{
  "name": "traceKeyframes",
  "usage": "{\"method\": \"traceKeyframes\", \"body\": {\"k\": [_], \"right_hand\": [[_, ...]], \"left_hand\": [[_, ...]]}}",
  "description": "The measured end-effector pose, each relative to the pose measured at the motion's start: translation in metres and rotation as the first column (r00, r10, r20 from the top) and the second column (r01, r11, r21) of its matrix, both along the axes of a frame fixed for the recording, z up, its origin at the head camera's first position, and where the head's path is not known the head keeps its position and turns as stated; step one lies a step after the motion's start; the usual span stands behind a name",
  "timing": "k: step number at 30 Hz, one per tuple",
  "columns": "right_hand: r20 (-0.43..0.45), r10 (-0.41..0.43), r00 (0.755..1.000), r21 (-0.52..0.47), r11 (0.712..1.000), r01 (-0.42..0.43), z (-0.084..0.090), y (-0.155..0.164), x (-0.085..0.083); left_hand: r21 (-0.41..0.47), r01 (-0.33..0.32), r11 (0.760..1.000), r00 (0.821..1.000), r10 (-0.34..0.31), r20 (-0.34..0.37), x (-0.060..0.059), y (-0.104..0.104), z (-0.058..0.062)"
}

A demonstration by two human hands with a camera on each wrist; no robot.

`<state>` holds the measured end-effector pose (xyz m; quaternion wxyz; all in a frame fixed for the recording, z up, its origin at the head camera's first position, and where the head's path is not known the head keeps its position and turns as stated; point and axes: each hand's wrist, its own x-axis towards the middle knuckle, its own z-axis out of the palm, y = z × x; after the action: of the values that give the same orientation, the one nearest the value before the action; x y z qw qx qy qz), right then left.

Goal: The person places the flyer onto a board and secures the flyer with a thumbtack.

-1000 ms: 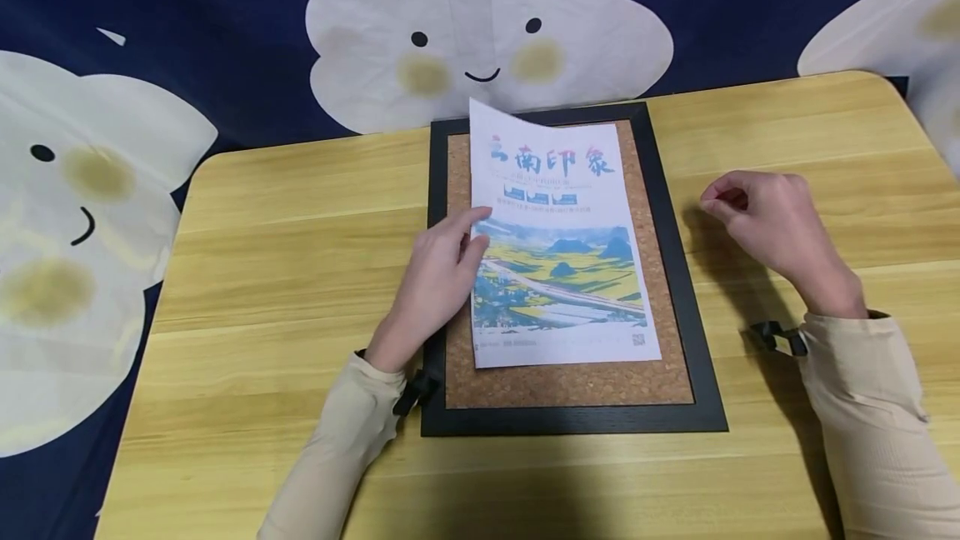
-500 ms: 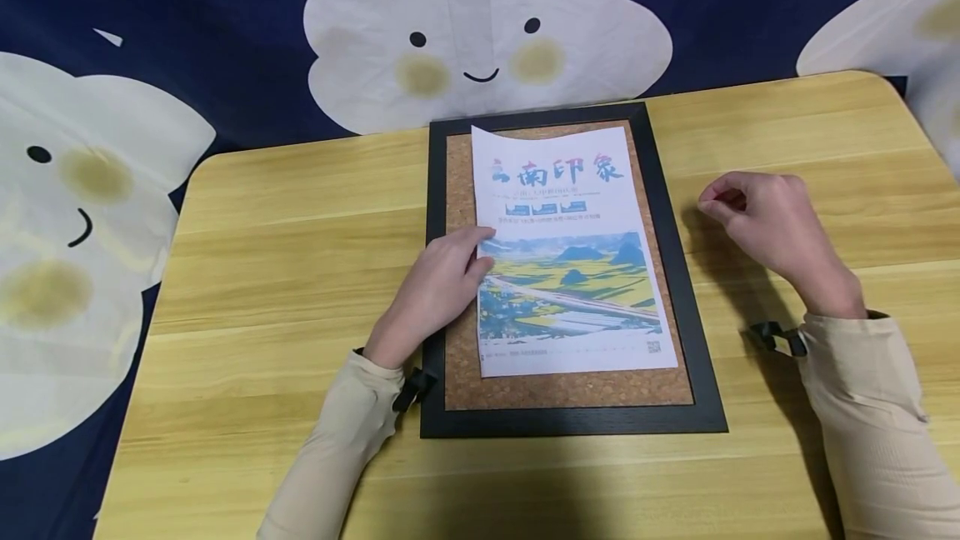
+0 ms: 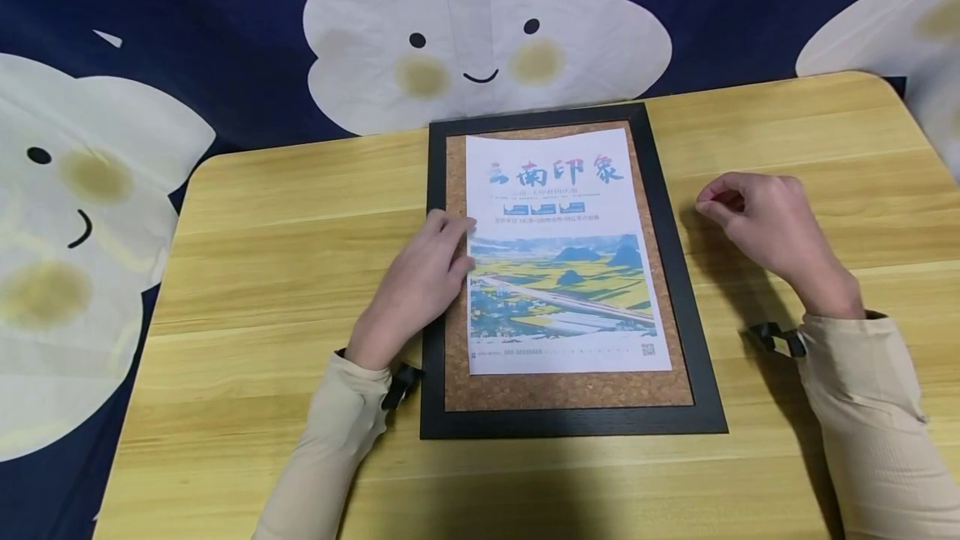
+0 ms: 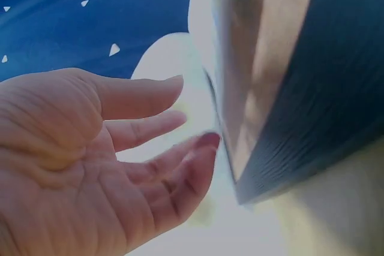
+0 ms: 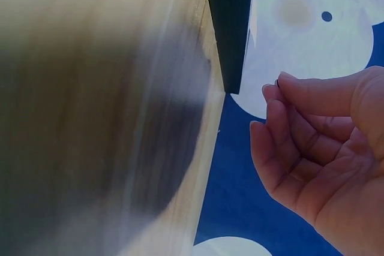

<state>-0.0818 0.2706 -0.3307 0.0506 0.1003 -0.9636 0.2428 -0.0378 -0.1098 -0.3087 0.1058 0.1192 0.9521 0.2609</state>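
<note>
Left hand (image 3: 420, 282): fingers straight, tips on left edge of printed poster (image 3: 564, 250) | Poster: flat on cork board (image 3: 570, 388) inside black frame (image 3: 693, 332), on wooden table (image 3: 285, 223) | Right hand (image 3: 772, 227): right of frame, above table, fingers loosely curled, thumb meeting fingertips; what it pinches, if anything, cannot be told.

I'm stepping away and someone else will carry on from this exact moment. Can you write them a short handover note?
Left hand: fingers relaxed, fingertips resting on the left edge of the printed poster. It grips nothing.
Right hand: loosely curled over the table, right of the frame, apart from it; thumb and forefinger meet, but whether they pinch anything cannot be told.
Poster lies flat on the cork board inside the black frame, roughly square to it, nearer the top.
Done: poster laid on the cork.
Left: no pin or fastening shows on the poster, so it probably needs fixing in place.
</note>
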Motion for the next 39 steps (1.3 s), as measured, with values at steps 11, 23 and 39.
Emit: {"method": "traceKeyframes", "body": {"k": [11,23,39], "right_hand": [[-0.010,0.006,1.000,-0.006,1.000,-0.007,-0.002,0.000,-0.001],[-0.024,0.028,0.999,-0.019,0.999,-0.028,-0.004,-0.009,-0.003],[-0.018,0.069,0.997,-0.100,0.992,-0.071,-0.001,-0.021,-0.005]], "left_hand": [[-0.008,0.218,0.976,0.973,-0.217,0.083,0.005,0.012,0.011],[-0.118,0.363,0.924,0.881,-0.300,0.365,-0.012,0.049,0.008],[-0.211,0.379,0.901,0.856,-0.255,0.450,-0.016,0.067,-0.001]]}}
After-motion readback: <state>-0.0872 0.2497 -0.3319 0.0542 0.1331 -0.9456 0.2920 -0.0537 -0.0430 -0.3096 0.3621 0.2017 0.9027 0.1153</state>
